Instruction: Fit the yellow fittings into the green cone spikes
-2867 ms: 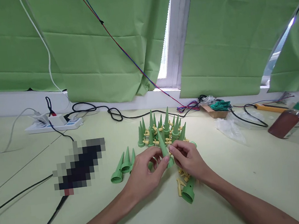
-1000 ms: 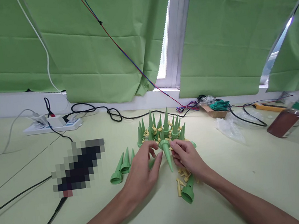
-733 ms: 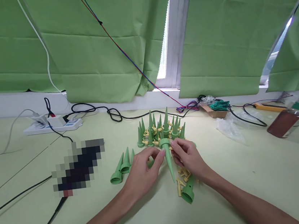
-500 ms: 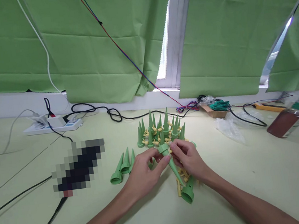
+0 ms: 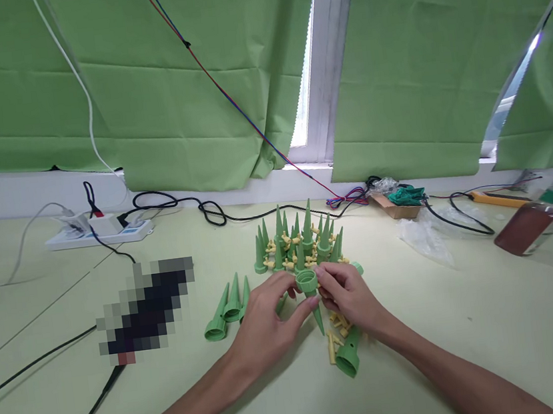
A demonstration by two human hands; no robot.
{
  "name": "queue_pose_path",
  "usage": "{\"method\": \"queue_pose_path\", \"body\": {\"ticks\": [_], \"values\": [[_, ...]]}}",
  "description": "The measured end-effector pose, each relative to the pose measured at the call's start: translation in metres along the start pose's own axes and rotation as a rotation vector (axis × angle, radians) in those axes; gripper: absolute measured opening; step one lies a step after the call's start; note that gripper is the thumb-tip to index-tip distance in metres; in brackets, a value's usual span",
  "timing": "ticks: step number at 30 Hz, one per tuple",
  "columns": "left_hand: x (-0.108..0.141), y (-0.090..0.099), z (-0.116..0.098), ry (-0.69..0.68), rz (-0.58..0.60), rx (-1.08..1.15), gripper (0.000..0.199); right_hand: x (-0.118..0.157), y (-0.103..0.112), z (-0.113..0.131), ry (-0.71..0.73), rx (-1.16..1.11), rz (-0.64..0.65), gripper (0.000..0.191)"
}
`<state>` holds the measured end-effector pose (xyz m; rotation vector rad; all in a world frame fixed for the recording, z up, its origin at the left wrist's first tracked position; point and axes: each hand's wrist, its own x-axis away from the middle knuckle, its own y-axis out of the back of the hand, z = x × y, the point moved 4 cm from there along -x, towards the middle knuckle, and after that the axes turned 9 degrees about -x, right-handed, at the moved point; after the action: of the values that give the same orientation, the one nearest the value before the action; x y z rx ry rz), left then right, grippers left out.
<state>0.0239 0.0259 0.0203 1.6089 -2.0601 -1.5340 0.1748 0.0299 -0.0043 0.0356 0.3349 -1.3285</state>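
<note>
A green plant watering spike (image 5: 307,282) is pinched between the thumb and fingers of my left hand (image 5: 274,311). Its threaded open end faces up toward me and its point hangs downward. At the spike's right side, my right hand (image 5: 345,291) closes on a small yellow valve, mostly hidden by the fingers. Below my right hand lie several loose yellow valves (image 5: 332,346), beside another green spike (image 5: 348,358) on its side. Behind both hands stands a cluster of upright green spikes (image 5: 308,230) fitted with yellow valves. Left of my left hand are 3 more spikes (image 5: 231,306).
A power strip (image 5: 101,234) with plugs sits at the back left, near a pixelated dark object (image 5: 147,307). Black cable (image 5: 257,215) runs along the wall. On the right are a small cardboard box (image 5: 397,205), plastic bags (image 5: 427,242) and a reddish-brown bottle (image 5: 528,228).
The spike in my left hand has been tilted, so its open end now faces me and its tip points more straight down. Both hands stay nearly in place.
</note>
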Motion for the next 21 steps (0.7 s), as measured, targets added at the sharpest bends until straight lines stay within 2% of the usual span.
{"method": "queue_pose_path", "body": {"ticks": [6, 12, 16, 21], "values": [[0.0051, 0.0010, -0.0044, -0.140, -0.026, 0.015, 0.005, 0.0000, 0.0003, 0.0004, -0.012, 0.047, 0.006, 0.046], [0.0089, -0.0003, -0.0043, -0.234, -0.018, -0.038, 0.025, -0.0013, 0.0015, -0.0012, -0.049, 0.141, -0.018, 0.049], [0.0088, -0.0005, -0.0045, -0.230, -0.009, -0.039, 0.028, -0.0017, 0.0013, -0.0007, -0.058, 0.154, -0.024, 0.049], [0.0073, 0.0008, -0.0029, -0.156, -0.045, -0.011, 0.025, -0.0004, 0.0023, -0.0018, -0.027, 0.136, -0.035, 0.047]]}}
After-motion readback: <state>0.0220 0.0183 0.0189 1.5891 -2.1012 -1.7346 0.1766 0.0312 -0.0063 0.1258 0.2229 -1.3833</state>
